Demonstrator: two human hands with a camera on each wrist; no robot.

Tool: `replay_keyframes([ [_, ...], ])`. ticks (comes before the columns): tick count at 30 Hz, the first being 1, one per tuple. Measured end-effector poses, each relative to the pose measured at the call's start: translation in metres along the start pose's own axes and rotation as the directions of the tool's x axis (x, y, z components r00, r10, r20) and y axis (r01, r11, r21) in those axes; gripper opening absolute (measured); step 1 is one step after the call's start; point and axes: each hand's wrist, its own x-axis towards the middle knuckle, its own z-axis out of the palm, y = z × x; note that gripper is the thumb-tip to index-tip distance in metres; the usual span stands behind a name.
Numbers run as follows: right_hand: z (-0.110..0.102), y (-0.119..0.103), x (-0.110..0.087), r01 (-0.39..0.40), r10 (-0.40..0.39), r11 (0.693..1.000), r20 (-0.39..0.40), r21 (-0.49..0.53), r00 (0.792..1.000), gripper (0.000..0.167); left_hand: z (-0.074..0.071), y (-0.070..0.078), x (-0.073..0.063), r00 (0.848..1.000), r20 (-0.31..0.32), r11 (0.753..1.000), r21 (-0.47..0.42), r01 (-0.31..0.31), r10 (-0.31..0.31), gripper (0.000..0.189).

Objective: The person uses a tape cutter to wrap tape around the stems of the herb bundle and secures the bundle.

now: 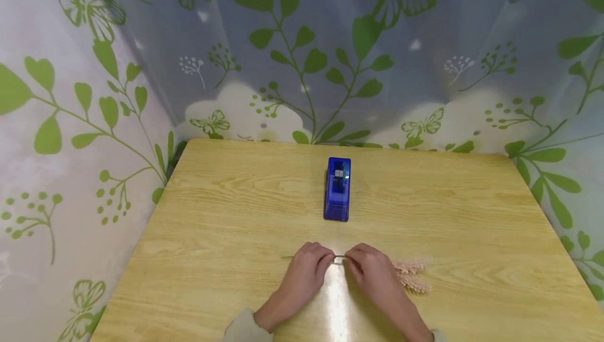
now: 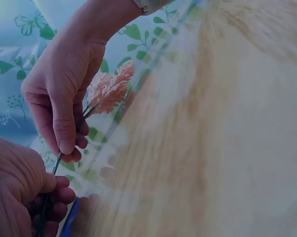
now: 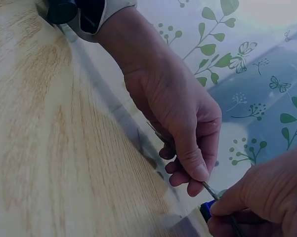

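Observation:
Both hands hold a thin dark green stem (image 1: 340,256) level above the wooden table. My left hand (image 1: 304,271) pinches it between thumb and fingers, and a thin end pokes out to the left. A short way along, my right hand (image 1: 374,274) pinches the same stem, with a small gap between the two hands. Fluffy pink flower heads (image 2: 108,88) of this artificial flower spread out beyond the right hand. In the left wrist view the stem passes under the right thumb; the right wrist view shows its thin end behind the left hand (image 3: 175,116).
Past the hands, a blue, partly see-through box-shaped object (image 1: 337,190) stands on the wooden table (image 1: 226,195). Cloth or sheeting with green leaves and butterflies (image 1: 302,59) hangs behind the table and at both sides.

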Motion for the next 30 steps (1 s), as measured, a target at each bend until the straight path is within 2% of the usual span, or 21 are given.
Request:
replay_keyframes([
  [3, 0.0, -0.001, -0.003, -0.075, 0.074, 0.997, 0.077, 0.01, 0.994, 0.005, 0.001, -0.003, -0.001, 0.999, -0.031, 0.999, -0.03, -0.014, 0.013, 0.007],
  [6, 0.0, -0.002, -0.003, -0.103, 0.103, 0.995, 0.118, -0.003, 0.988, 0.005, 0.001, -0.005, 0.0, 0.998, -0.053, 0.999, -0.038, -0.028, 0.026, 0.006],
  [8, 0.001, -0.001, -0.003, -0.08, 0.081, 0.997, 0.101, -0.015, 0.992, 0.005, 0.001, -0.005, 0.001, 0.998, -0.063, 0.999, -0.039, -0.034, 0.031, 0.006],
  [12, 0.002, 0.001, -0.001, -0.015, 0.015, 0.999, 0.018, -0.03, 1.0, 0.006, -0.001, -0.005, 0.002, 0.997, -0.068, 0.998, -0.047, -0.039, 0.035, 0.006],
  [18, 0.003, 0.005, 0.001, 0.073, -0.077, 0.995, -0.071, -0.061, 0.994, 0.011, -0.002, -0.002, 0.004, 0.999, -0.033, 0.999, -0.039, -0.023, 0.022, 0.009],
  [25, 0.002, 0.007, 0.002, 0.109, -0.119, 0.989, -0.097, -0.104, 0.988, 0.012, -0.002, -0.001, 0.007, 0.999, 0.028, 1.0, 0.017, -0.02, 0.02, 0.014],
  [30, 0.002, 0.007, 0.002, 0.096, -0.103, 0.991, -0.078, -0.094, 0.992, 0.011, -0.004, -0.002, 0.012, 1.0, 0.028, 1.0, -0.002, -0.012, 0.012, 0.01],
])
